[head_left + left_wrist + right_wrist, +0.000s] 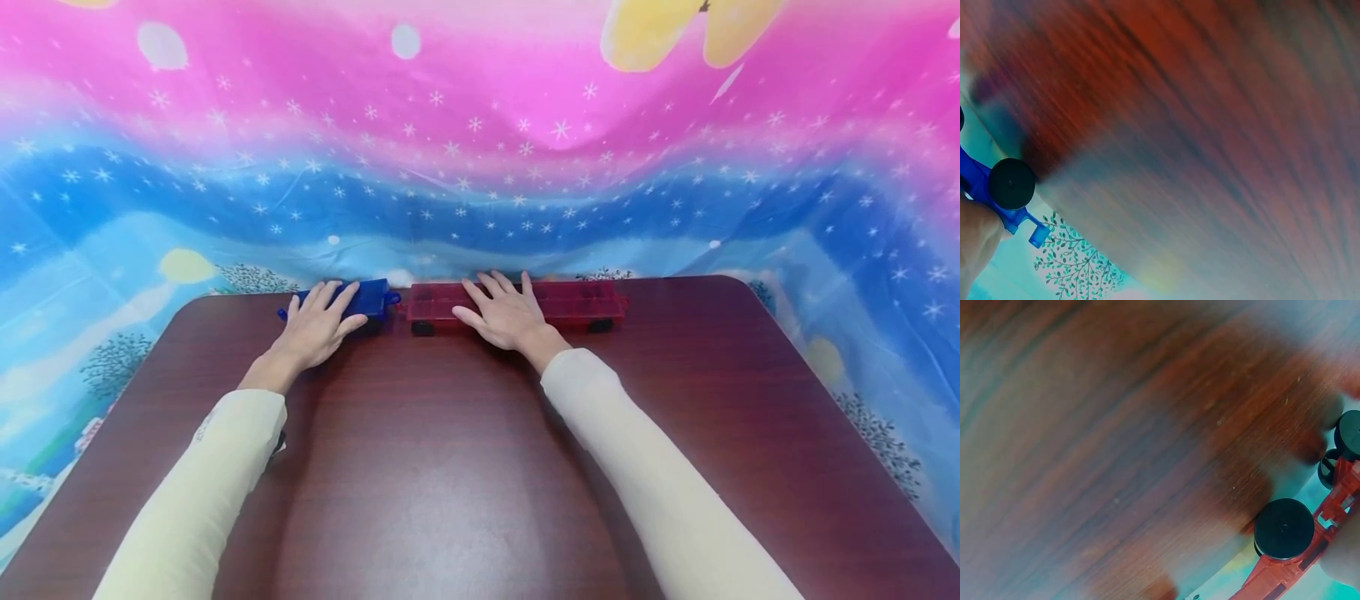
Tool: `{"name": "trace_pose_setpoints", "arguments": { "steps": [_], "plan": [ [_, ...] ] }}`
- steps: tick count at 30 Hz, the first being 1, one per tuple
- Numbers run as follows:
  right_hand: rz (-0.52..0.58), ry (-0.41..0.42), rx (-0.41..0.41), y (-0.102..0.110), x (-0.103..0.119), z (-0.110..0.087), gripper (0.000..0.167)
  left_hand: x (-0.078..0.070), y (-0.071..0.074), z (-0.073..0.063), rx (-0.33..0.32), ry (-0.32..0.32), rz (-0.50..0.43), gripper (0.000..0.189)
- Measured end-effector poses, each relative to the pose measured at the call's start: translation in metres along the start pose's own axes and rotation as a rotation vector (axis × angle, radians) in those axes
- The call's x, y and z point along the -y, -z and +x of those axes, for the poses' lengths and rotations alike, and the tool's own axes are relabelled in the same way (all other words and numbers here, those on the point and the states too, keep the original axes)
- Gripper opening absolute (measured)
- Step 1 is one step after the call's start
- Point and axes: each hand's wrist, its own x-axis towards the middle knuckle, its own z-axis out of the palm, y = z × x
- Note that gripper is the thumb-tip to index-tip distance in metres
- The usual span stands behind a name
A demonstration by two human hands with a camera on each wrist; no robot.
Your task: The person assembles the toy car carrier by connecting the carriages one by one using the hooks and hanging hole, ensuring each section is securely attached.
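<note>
A small blue toy wagon (pixel 372 298) with a hook at its end stands along the table's far edge. My left hand (pixel 315 329) rests on it with fingers spread. In the left wrist view, a black wheel (pixel 1012 183) and a blue hook (pixel 1039 234) show on it. To the right is a long red toy wagon (pixel 577 302) on black wheels. Over its left half lies my right hand (pixel 506 312), fingers straight and apart. The right wrist view shows its red frame (pixel 1272 575) and a wheel (pixel 1285 528). The wagons' facing hooks are close; whether they are joined I cannot tell.
The brown wooden table (pixel 450 467) has rounded far corners. Directly behind its far edge hangs a pink and blue printed cloth (pixel 480 192), which also runs down both sides.
</note>
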Motion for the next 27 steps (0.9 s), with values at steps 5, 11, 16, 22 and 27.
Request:
{"name": "trace_pose_setpoints", "arguments": {
  "steps": [5,11,16,22,27],
  "plan": [
    [0.001,0.001,0.0,0.0008,0.0004,0.0002,0.077,-0.0003,-0.0009,0.0001,-0.005,-0.009,0.002,0.072],
    [0.005,0.003,-0.003,0.0008,-0.0002,-0.0004,0.077,0.0002,-0.0014,0.0003,-0.009,-0.021,0.002,0.072],
    [0.011,0.005,-0.005,0.0008,-0.0001,-0.0011,0.078,0.0013,-0.0006,-0.0012,-0.009,-0.02,0.008,0.071],
    [0.002,0.0,-0.005,0.0,-0.0005,-0.0011,0.078,-0.0008,0.0001,-0.0028,-0.001,-0.018,0.003,0.071],
    [0.007,0.001,-0.008,0.0,-0.0002,-0.0005,0.078,-0.0026,-0.0005,-0.0019,-0.001,-0.015,-0.001,0.072]
  ]
}}
